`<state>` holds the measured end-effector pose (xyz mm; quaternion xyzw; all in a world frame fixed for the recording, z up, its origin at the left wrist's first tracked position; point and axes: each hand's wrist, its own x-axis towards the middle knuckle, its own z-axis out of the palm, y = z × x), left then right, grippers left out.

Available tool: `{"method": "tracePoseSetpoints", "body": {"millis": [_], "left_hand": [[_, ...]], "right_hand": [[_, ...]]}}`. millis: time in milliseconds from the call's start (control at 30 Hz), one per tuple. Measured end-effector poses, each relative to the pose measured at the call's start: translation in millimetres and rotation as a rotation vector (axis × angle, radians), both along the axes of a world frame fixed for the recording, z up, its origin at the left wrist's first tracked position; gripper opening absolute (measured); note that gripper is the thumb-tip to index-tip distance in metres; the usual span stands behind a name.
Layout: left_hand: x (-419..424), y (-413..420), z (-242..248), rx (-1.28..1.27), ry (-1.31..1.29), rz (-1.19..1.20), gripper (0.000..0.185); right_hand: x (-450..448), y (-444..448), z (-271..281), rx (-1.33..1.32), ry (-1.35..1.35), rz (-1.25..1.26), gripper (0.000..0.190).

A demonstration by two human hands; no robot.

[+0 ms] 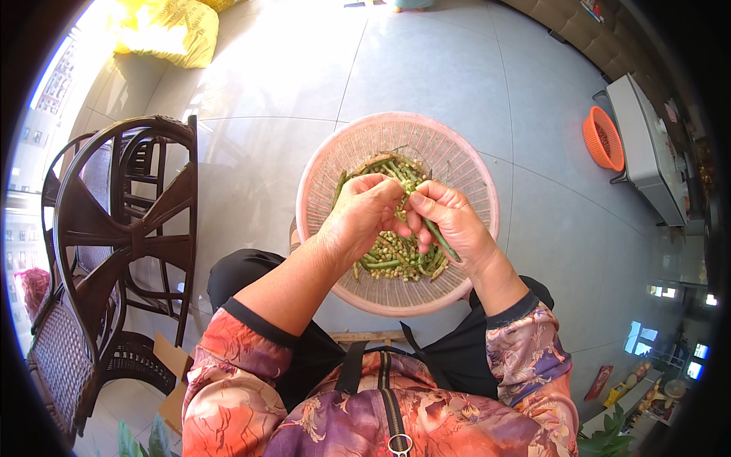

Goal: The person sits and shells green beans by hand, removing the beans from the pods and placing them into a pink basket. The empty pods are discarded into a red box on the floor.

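A round pink plastic basket [400, 308] stands before me, between my knees. Shelled beans [394, 254] and green bean pods [382, 265] lie heaped in it. Above the heap my left hand [365, 208] pinches one end of a green bean pod. My right hand [451, 214] grips the same green pod [440, 237], whose tail slants down across the palm side of the fingers. The fingertips of both hands nearly meet over the middle of the basket and hide part of the heap.
Dark rattan chairs [137, 234] stand at the left. An orange plastic basket [603, 139] with small contents sits beside a white table [651, 148] at the right. A yellow bag [191, 34] lies at the upper left, and a cardboard box [171, 357] is at the lower left.
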<state>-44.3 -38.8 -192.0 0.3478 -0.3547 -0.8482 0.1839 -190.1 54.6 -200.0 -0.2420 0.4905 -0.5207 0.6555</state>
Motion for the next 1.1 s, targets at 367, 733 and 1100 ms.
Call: {"method": "tracePoseSetpoints", "body": {"millis": [367, 733, 1100], "left_hand": [[4.5, -3.9, 4.7, 0.015, 0.057, -0.095, 0.015], [0.8, -3.4, -5.7, -0.059, 0.002, 0.026, 0.016], [1.2, 2.2, -7.8, -0.142, 0.025, 0.024, 0.012]], "right_hand": [[5.2, -0.4, 1.5, -0.026, -0.23, 0.0, 0.023], [-1.1, 1.2, -0.2, -0.076, 0.183, 0.013, 0.015], [7.4, 2.2, 14.2, 0.02, 0.577, -0.029, 0.021]]}}
